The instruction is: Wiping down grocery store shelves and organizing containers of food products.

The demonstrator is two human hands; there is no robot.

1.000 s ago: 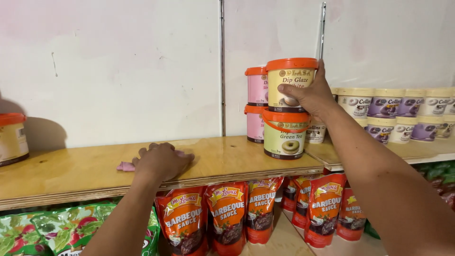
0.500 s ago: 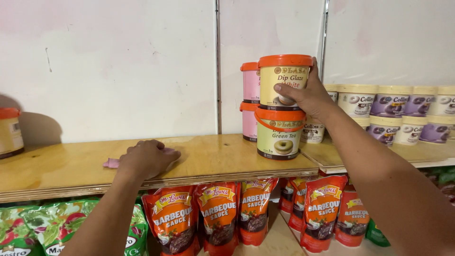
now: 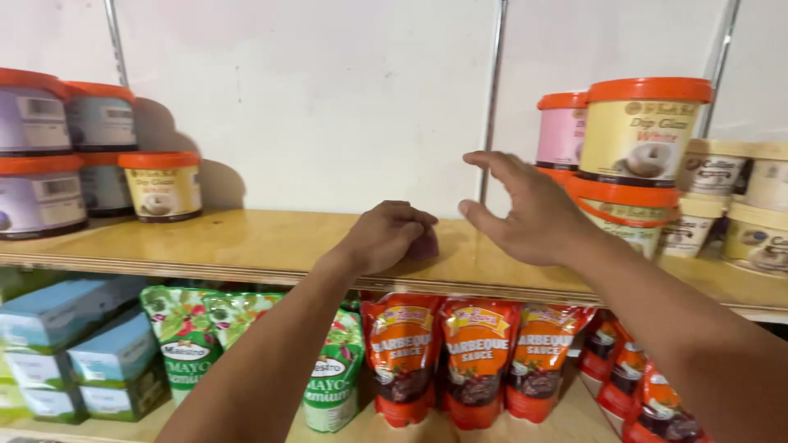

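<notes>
Left hand (image 3: 390, 235) closed in fist on small pink cloth (image 3: 425, 244), pressed flat on wooden shelf (image 3: 246, 246); cloth mostly hidden under fingers. Right hand (image 3: 525, 209) open, fingers spread, holding nothing, hovering just right of fist. Yellow tub with orange lid (image 3: 642, 131) stacked on another tub, near right hand, not touching. Red sauce pouches (image 3: 476, 357) on shelf below.

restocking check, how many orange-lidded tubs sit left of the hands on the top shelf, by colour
purple tubs: 2
grey-blue tubs: 2
yellow tubs: 1
total: 5
</notes>
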